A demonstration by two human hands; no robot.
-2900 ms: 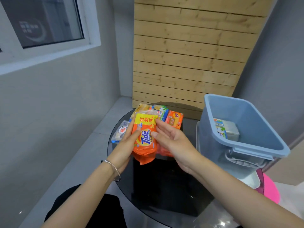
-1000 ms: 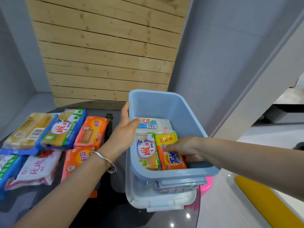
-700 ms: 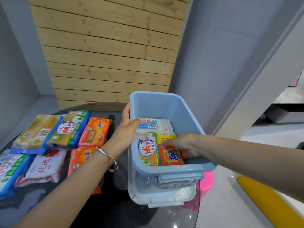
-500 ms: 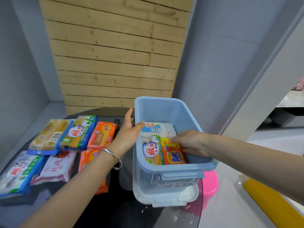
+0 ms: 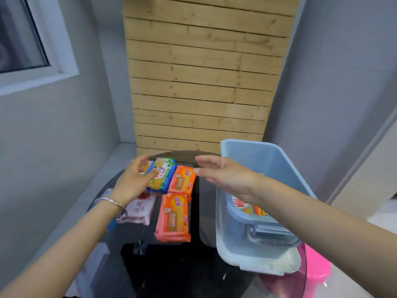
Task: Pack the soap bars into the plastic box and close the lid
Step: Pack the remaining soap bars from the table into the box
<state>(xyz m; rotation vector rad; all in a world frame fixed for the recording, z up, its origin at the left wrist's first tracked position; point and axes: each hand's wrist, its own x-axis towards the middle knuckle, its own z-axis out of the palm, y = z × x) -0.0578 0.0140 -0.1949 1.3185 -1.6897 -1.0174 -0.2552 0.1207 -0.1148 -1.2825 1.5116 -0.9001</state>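
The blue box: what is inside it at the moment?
In the blue box, two wrapped soap bars show at the near end: one with a white-and-red label, one orange. The right arm hides the rest.

Dark, round glass surface [image 5: 171, 272], loaded left and right.
Left of centre a green-and-blue pack [image 5: 164, 177], a far orange pack [image 5: 182, 179], a near orange pack [image 5: 173, 218] and a white-and-pink pack [image 5: 139, 209] lie close together. The blue plastic box [image 5: 279, 160] stands at the right edge.
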